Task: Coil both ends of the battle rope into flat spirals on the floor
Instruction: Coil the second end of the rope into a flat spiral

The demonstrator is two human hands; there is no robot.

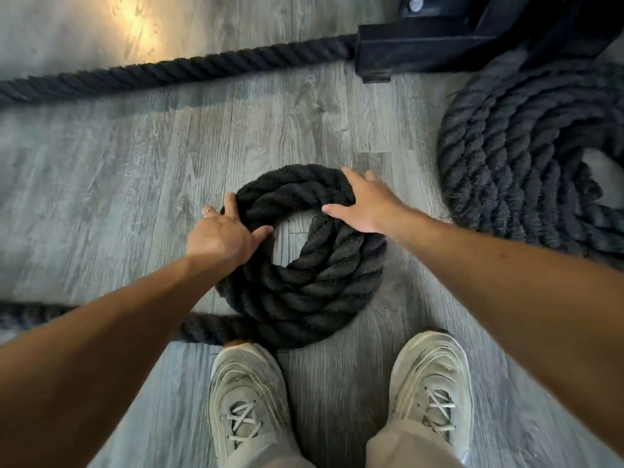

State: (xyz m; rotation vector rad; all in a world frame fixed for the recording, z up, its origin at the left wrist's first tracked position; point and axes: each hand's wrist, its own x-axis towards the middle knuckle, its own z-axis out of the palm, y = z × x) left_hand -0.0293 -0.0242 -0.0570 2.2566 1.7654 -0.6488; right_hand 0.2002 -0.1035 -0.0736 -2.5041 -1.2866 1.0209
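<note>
Grey wood-look planks make up the floor (111, 184) you stand on, and a warm patch of light (135, 21) shines on it at the top left. A black metal frame base (449, 45) with a silver bolt (416, 3) sits at the top right.

Your battle rope (175, 70) is thick, dark and twisted, with a fuzzy look. One straight stretch of it lies across the top of the floor and meets the frame base. Right in front of your feet it is wound into a small coil (304, 285), a few rings wide and lying flat, with a bare hole of floor in the middle. The cut rope end (319, 228) sits at the edge of that hole. A loose tail (30, 315) runs out from the near side of the small coil to the left, under your left arm.

Your left hand (221, 236) grips the left side of the small coil, with the thumb on the inner ring and the fingers (231, 202) curled over the outside. Your right hand (366, 204) lies flat on the top right of the coil, fingers (351, 175) spread and straight.

A bigger coil (513, 157) lies flat on the right, well apart from the small one and just beside the frame base.

Your two pale sneakers (248, 400) stand just below the small coil, the left toe touching the rope.
</note>
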